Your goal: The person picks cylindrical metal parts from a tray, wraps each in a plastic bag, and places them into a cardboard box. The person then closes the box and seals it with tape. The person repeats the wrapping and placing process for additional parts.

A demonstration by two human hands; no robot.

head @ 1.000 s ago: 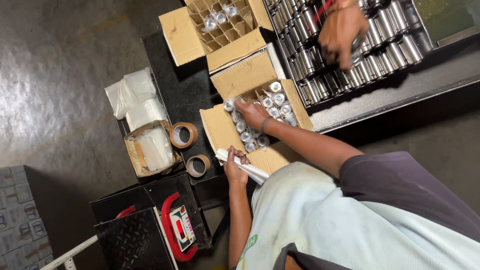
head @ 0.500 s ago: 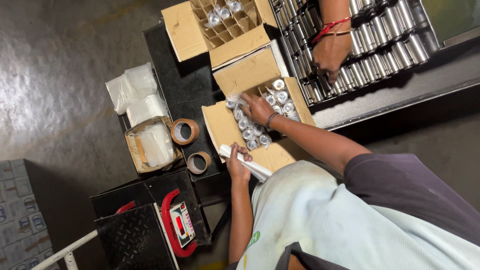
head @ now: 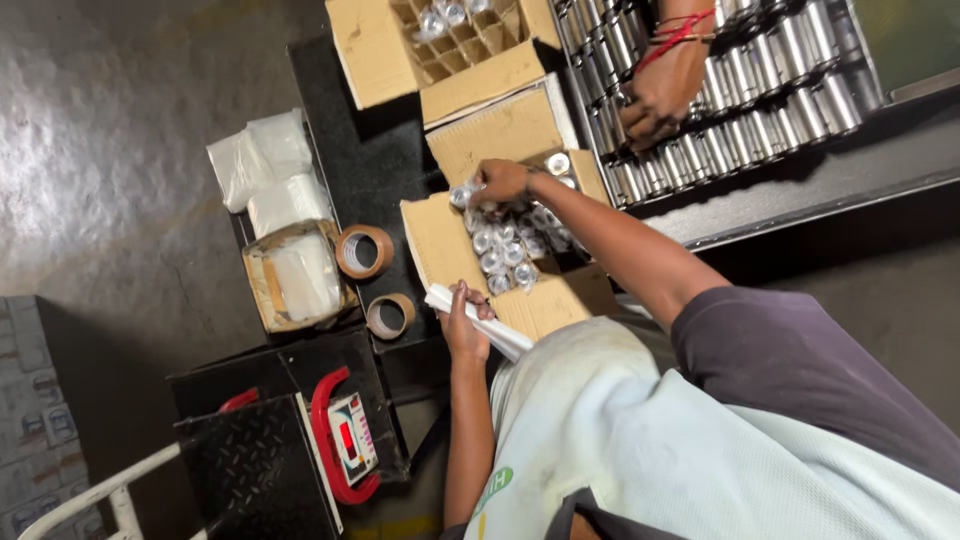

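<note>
The right hand [head: 500,182] is closed on a shiny wrapped can [head: 462,195] at the top edge of the open cardboard box [head: 440,245] — fingers hide most of it. The left hand [head: 465,322] grips a white roll [head: 480,322], its far end tucked under the shirt. Another person's hand [head: 660,92] touches the can rows [head: 760,90] — cut off above.

Torso: covered by a pale mint-green mesh-textured shirt | Sleeve: dark grey-purple, short, ended above the elbow | Shirt hem: marked by a small green emblem | Forearms: left bare | right hand [head: 500,181]: a thin band is seen at the wrist | left hand [head: 464,325]: no glove is worn
</note>
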